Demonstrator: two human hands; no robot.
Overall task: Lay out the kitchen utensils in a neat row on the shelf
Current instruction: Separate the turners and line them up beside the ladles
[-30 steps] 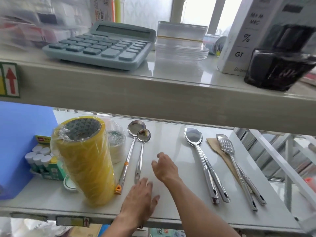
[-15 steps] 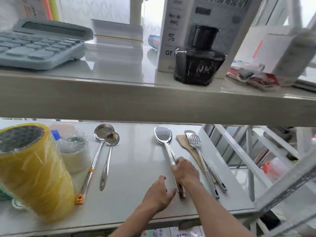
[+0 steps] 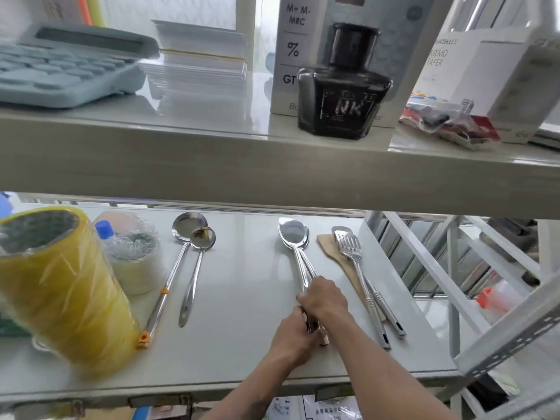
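Gripping the stacked serving spoons [image 3: 293, 237] by their handles, both hands [image 3: 309, 316] clamped together on the shelf [image 3: 242, 298]

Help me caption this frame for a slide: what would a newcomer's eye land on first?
Probably both hands, the left hand and right hand, closed together on the handles of the stacked serving spoons at the middle of the lower shelf. Next, the big yellow tape roll at near left, and the black ink bottle on the shelf above.

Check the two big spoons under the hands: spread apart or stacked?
Stacked: the spoons lie bowl on bowl, handles together, gripped by the left hand and right hand.
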